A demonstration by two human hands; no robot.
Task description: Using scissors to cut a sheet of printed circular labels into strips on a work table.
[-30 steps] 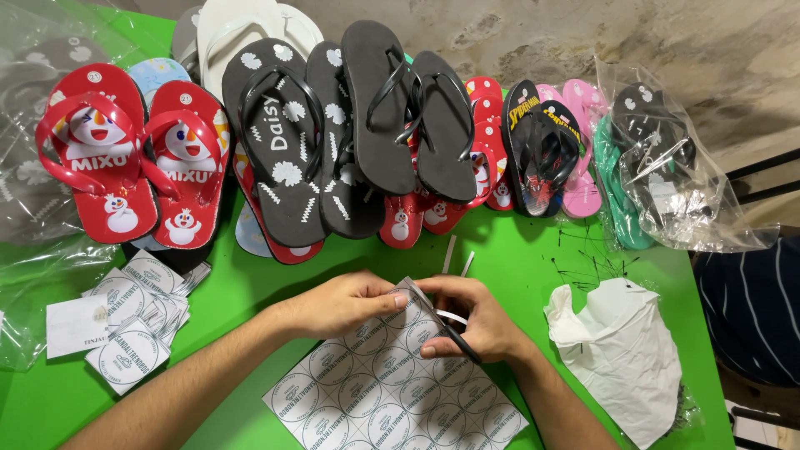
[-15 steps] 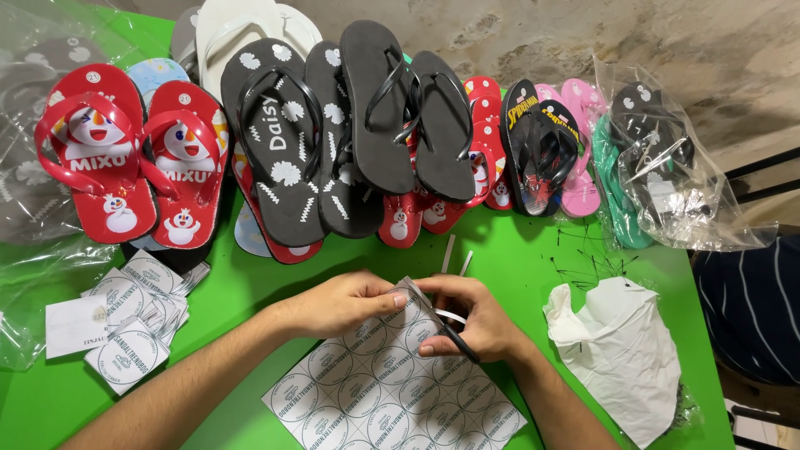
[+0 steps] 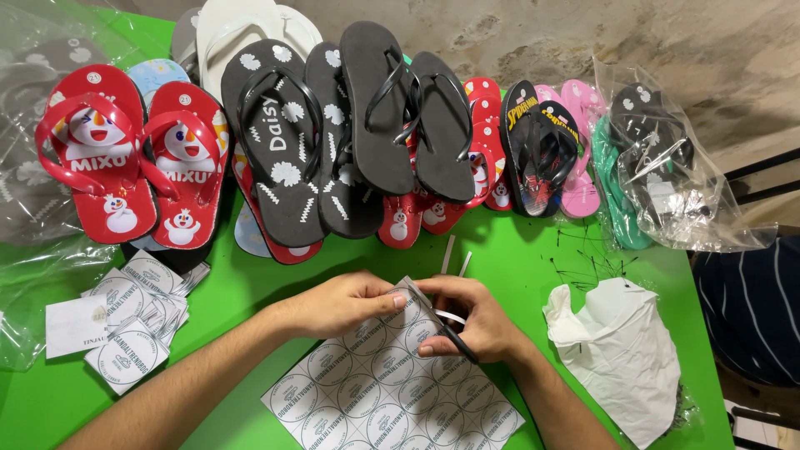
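Left hand: the left hand (image 3: 337, 302) is closed in a pinch, thumb and fingers gripping the upper corner of the sticker sheet (image 3: 392, 392).
Right hand: the right hand (image 3: 475, 321) is curled shut around a pair of scissors (image 3: 448, 329), whose dark blade points down and to the right, across the sheet's top edge.
Sticker sheet: a white sheet printed with rows of round labels, lying on the green table (image 3: 517, 258) directly below both hands, its top corner lifted between them.
Cut stickers: a loose pile of cut-out labels (image 3: 133, 321) sits well to the left of the hands, beside clear plastic wrap.
White bag: a crumpled white plastic bag (image 3: 621, 350) lies just right of the right wrist.
Flip-flops: along the far edge of the table, red cartoon flip-flops (image 3: 125, 158) at left, black flip-flops (image 3: 350, 125) in the middle, a pink pair (image 3: 579, 142) further right.
Bagged pair: 1 dark pair in a clear plastic bag (image 3: 675, 167) at the far right.
Ties: thin black plastic ties (image 3: 587, 262) are scattered near the white bag.
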